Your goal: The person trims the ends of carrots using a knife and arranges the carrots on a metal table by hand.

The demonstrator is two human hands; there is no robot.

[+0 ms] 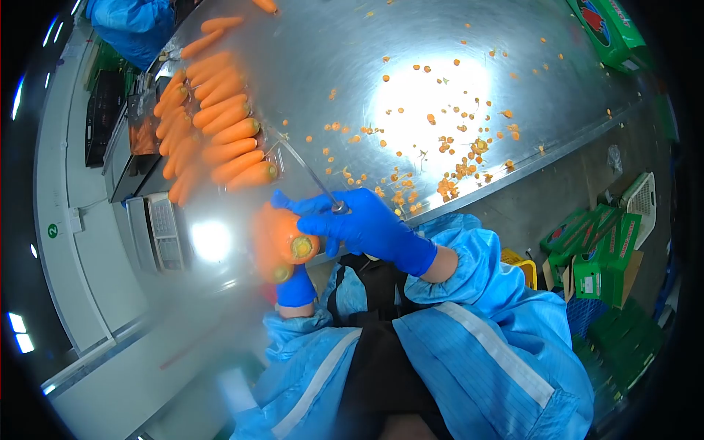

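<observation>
My right hand, in a blue glove, is closed around a knife. Its thin metal blade points away from me towards the carrots on the table, and the handle is mostly inside the fist. Fingers of this hand reach over a thick orange carrot, whose greenish stem end faces me. Below it shows the stem end of a second carrot. My left hand, also gloved in blue, is closed on these carrots from underneath; its fingers are largely hidden behind them.
Rows of whole carrots lie on the steel table. Cut carrot tops are scattered towards its right edge. Green boxes and a yellow crate stand at right, a scale at left. Another person's blue sleeve shows top left.
</observation>
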